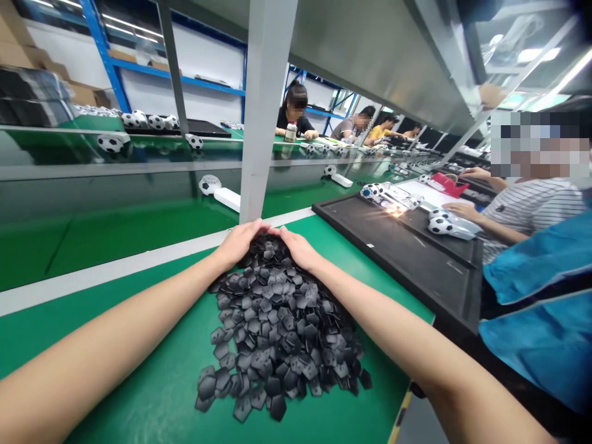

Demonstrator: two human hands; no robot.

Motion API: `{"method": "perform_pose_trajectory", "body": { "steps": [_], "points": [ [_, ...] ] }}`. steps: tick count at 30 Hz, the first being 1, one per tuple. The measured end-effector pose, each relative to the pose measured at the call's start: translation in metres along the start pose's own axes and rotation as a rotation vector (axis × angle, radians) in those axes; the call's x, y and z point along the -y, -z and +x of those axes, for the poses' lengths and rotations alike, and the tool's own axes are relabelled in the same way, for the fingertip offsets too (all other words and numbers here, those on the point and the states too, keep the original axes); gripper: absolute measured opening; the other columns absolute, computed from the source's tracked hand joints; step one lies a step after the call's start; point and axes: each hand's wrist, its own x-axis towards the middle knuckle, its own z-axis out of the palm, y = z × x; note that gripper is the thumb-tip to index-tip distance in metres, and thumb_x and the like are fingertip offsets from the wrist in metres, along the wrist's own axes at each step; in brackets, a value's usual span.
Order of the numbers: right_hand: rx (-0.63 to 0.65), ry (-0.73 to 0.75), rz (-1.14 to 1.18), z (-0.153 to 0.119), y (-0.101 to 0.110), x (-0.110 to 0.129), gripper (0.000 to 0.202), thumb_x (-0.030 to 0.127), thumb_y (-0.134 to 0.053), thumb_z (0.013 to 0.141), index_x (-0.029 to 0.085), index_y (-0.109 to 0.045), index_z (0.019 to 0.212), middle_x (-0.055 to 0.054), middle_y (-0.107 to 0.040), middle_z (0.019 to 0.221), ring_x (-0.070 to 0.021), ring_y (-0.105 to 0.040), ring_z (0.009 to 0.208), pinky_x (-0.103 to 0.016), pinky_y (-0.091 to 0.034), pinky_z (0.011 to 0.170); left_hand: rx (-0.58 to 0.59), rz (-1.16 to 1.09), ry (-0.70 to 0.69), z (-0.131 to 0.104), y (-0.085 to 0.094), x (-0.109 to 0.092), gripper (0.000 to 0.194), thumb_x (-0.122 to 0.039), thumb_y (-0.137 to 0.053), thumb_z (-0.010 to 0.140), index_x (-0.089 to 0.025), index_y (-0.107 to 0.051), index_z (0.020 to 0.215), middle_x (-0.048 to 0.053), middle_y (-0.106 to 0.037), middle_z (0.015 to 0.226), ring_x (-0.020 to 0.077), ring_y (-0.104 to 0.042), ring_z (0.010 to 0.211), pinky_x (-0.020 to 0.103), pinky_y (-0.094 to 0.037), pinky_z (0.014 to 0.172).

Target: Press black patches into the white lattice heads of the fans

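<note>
The left grip (240, 243) and right grip (298, 248) are bare and slim-fingered, the slender, tapering forearms (134, 333) bare as well.

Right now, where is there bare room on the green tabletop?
The green tabletop is bare between the left forearm and the near half of the black pile, and between the right forearm and black tray. Its pieces crowd the gap between left hand and right hand.

I see a pile of bits (282, 327) on the near table (152, 394), its far end between the left hand (240, 243) and right hand (296, 248), a tray (398, 246) to the right, and a belt (115, 222) on the far side.
</note>
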Motion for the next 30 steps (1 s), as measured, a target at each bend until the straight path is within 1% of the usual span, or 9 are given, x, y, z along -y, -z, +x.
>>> {"method": "perform_pose_trajectory", "body": {
  "steps": [4,8,12,16,19,21,23,26,30],
  "points": [
    [0.041,0.017,0.007,0.004,0.003,0.014,0.071,0.071,-0.024,0.081,0.016,-0.065,0.100,-0.006,-0.061,0.111,-0.0205,-0.052,0.109,-0.035,-0.034,0.100,-0.075,-0.032,-0.008,0.000,0.001,0.000,0.058,-0.057,-0.040,0.079,-0.007,-0.061,0.100,0.015,-0.064,0.104,0.0237,-0.060,0.098,0.037,-0.044,0.090],
    [-0.104,0.004,-0.018,-0.016,0.033,0.029,0.077,0.074,-0.024,0.078,0.014,-0.061,0.108,-0.011,-0.057,0.117,-0.0232,-0.050,0.111,-0.039,-0.034,0.100,-0.079,0.000,-0.017,-0.002,0.001,-0.001,0.058,-0.056,-0.041,0.078,-0.006,-0.062,0.097,0.016,-0.067,0.095,0.0235,-0.063,0.092,0.037,-0.046,0.085],
    [-0.291,-0.056,-0.089,-0.080,0.053,0.040,0.076,0.074,-0.023,0.078,0.017,-0.053,0.118,-0.010,-0.049,0.126,-0.0234,-0.043,0.118,-0.040,-0.029,0.103,-0.092,0.052,-0.037,-0.004,-0.001,-0.002,0.063,-0.061,-0.038,0.076,-0.005,-0.063,0.093,0.017,-0.067,0.094,0.0245,-0.062,0.092,0.036,-0.046,0.086],
    [-0.395,-0.131,-0.210,-0.157,0.035,0.046,0.079,0.075,-0.028,0.076,0.016,-0.046,0.125,-0.011,-0.038,0.135,-0.0236,-0.028,0.128,-0.041,-0.016,0.109,-0.122,0.128,-0.066,-0.019,0.000,-0.014,0.072,-0.065,-0.032,0.076,-0.003,-0.062,0.097,0.018,-0.064,0.103,0.0268,-0.058,0.101,0.038,-0.038,0.095],
    [-0.415,-0.256,-0.376,-0.193,0.010,0.044,0.083,0.073,-0.022,0.079,0.011,-0.031,0.135,-0.013,-0.024,0.142,-0.0236,-0.018,0.132,-0.043,-0.013,0.109,-0.101,0.203,-0.091,-0.054,0.005,-0.032,0.074,-0.065,-0.030,0.077,-0.005,-0.054,0.114,0.016,-0.052,0.123,0.0263,-0.044,0.118,0.037,-0.026,0.105],
    [-0.425,-0.324,-0.518,-0.201,-0.005,0.043,0.083,0.069,-0.016,0.082,0.009,-0.024,0.138,-0.014,-0.020,0.143,-0.0236,-0.015,0.132,-0.044,-0.016,0.108,-0.051,0.240,-0.097,-0.090,0.009,-0.044,0.078,-0.066,-0.030,0.076,-0.008,-0.040,0.128,0.013,-0.036,0.137,0.0243,-0.029,0.129,0.036,-0.016,0.109],
    [-0.437,-0.347,-0.612,-0.197,-0.017,0.045,0.079,0.065,-0.016,0.084,0.007,-0.022,0.138,-0.014,-0.020,0.143,-0.0237,-0.016,0.132,-0.043,-0.018,0.107,0.074,0.347,-0.107,-0.131,0.012,-0.054,0.086,-0.069,-0.035,0.073,-0.012,-0.024,0.137,0.012,-0.018,0.145,0.0246,-0.013,0.134,0.040,-0.010,0.110],
    [-0.443,-0.342,-0.644,-0.180,-0.031,0.053,0.073,0.061,-0.019,0.086,0.008,-0.025,0.137,-0.014,-0.025,0.141,-0.0239,-0.019,0.131,-0.041,-0.020,0.107,0.348,0.690,-0.150,-0.187,0.014,-0.066,0.106,-0.073,-0.051,0.061,-0.020,-0.005,0.140,0.012,0.004,0.147,0.0310,0.002,0.134,0.051,-0.008,0.107],
    [-0.417,-0.241,-0.606,-0.165,-0.050,0.060,0.069,0.056,-0.022,0.086,0.005,-0.033,0.131,-0.018,-0.036,0.134,-0.0282,-0.033,0.124,-0.044,-0.025,0.104,0.472,0.956,-0.222,-0.235,0.002,-0.075,0.110,-0.078,-0.053,0.052,-0.028,-0.009,0.139,0.012,0.006,0.147,0.0366,0.006,0.132,0.059,0.001,0.103]
  ]
}}
